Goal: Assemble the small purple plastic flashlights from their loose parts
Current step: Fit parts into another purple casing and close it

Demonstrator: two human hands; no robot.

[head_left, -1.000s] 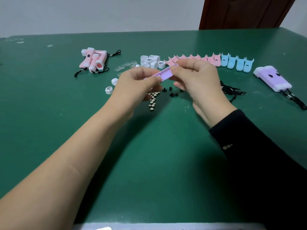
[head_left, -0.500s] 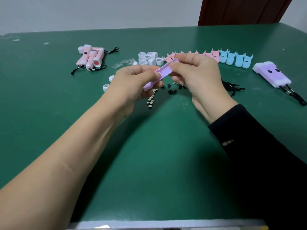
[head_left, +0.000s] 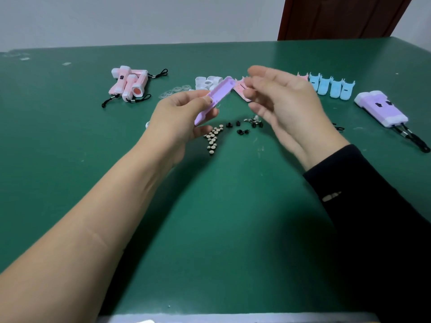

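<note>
The long lilac plastic flashlight shell (head_left: 215, 99) is held tilted above the green table (head_left: 221, 217), pinched at its lower end by the left hand (head_left: 179, 115). The right hand (head_left: 284, 101), just right of the shell, is off it, fingers loosely spread and seemingly empty, though blurred. This unit looks barely begun. Unfitted round metal button cells (head_left: 212, 138) and small black parts (head_left: 242, 127) lie below the shell. Finished purple flashlights (head_left: 382, 108) lie far right of it. No writing is legible.

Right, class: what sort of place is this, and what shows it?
Probably a hand-assembly workbench: a green table with clustered button cells, a row of blue shells, and finished pink flashlights.
</note>
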